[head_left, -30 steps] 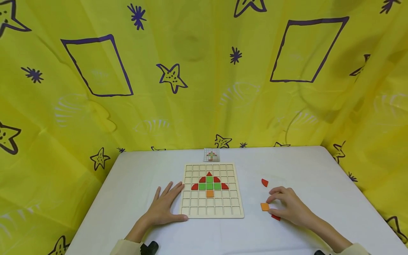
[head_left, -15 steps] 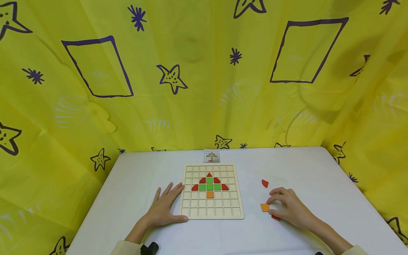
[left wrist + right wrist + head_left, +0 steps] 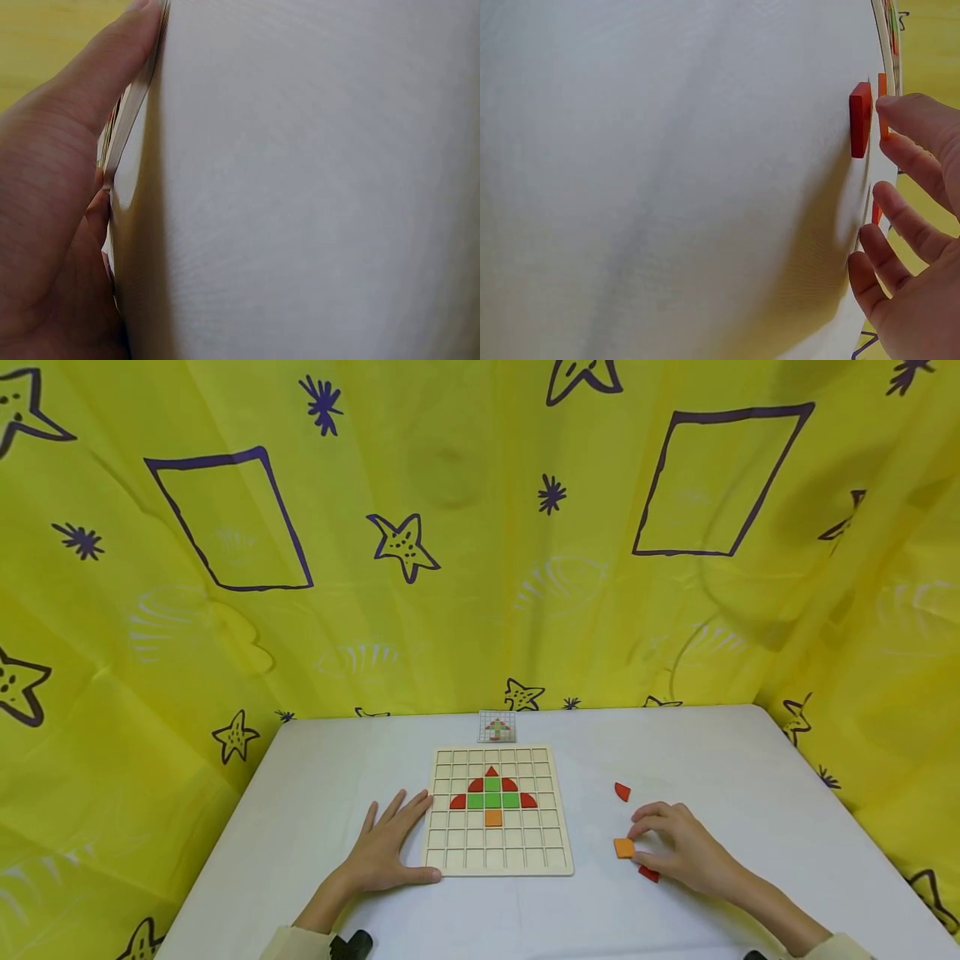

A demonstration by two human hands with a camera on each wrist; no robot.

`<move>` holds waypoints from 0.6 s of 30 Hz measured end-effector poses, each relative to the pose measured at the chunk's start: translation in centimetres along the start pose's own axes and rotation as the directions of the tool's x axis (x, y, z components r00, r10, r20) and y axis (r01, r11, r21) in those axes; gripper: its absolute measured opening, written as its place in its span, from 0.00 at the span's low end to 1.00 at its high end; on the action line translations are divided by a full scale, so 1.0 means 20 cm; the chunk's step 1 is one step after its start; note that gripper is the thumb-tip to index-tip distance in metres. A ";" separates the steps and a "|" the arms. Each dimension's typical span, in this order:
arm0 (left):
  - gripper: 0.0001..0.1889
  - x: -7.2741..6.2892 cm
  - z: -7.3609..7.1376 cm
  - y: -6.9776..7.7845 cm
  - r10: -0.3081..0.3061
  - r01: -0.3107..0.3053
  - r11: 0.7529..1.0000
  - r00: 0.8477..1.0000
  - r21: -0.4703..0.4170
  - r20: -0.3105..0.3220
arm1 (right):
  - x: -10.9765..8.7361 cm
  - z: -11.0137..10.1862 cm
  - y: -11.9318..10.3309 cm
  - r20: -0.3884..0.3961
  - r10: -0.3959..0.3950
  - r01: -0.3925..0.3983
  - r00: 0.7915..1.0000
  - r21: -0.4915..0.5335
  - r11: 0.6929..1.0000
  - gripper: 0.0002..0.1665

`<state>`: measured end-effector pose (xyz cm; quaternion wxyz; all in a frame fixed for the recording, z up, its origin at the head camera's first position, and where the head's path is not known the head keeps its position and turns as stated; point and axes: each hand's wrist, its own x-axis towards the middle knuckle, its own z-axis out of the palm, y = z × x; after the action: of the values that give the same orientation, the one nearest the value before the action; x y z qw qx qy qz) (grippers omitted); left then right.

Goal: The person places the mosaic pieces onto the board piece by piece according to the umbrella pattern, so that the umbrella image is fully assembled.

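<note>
A square wooden grid board (image 3: 457,860) lies mid-table with green, red and orange tiles set in its cells. My left hand (image 3: 382,852) is spread along its left side, fingertips at the edge and thumb at the near left corner. To the right of the board, my right hand (image 3: 686,852) pinches an orange square tile (image 3: 623,848) between thumb and index finger. In the right wrist view, that orange tile (image 3: 883,86) stands edge-on at the fingertips. A red tile (image 3: 648,874) lies just below the right thumb, and a red quarter-round tile (image 3: 622,792) lies farther back.
Behind the board lies a small pattern card (image 3: 497,727) showing a similar coloured figure on a grid. The table (image 3: 337,760) has a white cover. A yellow curtain (image 3: 465,627) with dark drawn stars hangs along its back and sides.
The orange tile has turned slightly at the right fingertips, and a little more of the red tile below shows. Both hands have hardly moved.
</note>
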<state>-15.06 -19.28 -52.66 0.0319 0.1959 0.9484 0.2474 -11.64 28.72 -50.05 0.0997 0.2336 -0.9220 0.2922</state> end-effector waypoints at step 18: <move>0.61 0.00 -0.04 0.04 0.004 -0.004 1.000 0.999 0.004 0.034 | 0.14 -0.06 -0.06 -0.085 0.011 -0.003 0.996 0.086 0.996 0.16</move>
<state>-14.92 -19.01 -51.65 0.0471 0.2019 0.9478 0.2424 -13.50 27.52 -47.48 0.1280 0.2216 -0.9044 0.3415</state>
